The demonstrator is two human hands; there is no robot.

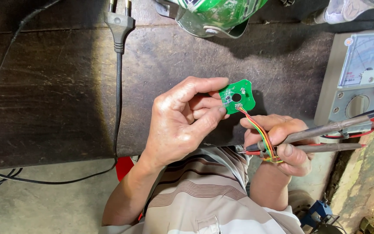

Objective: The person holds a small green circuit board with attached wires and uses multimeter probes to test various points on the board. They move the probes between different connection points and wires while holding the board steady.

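While our left hand (pixel 182 123) curls closed, its thumb and fingertips pinch the near edge of a small green circuit board with a round hole in its middle (pixel 237 96), held just above the dark, worn wooden benchtop (pixel 57 86)

Item, wiring: a thin bundle of red, yellow and green wires (pixel 258 130) runs from a small connector on the board's lower edge down into our right hand (pixel 282 145), which lies just beside the left

Item, right hand: closed, gripping two slim brown probe-like tools (pixel 325 136) together with the wire bundle; the tools point away to the right, one above the other, with red leads at their far ends

Item, right of the tools: a grey analogue meter with a needle dial and a round selector knob (pixel 360 78), standing at the bench's right edge, near the tool ends

Item, far edge of the bench: a shiny green helmet-like shell (pixel 215 15), well apart from both hands

Item, left of the hands: a black two-pin mains plug (pixel 118 24) lying on the wood, its black cable (pixel 117 108) running down over the near edge and looping across the grey concrete floor (pixel 44 203)

Item, below the hands: our striped beige shirt (pixel 195 195)
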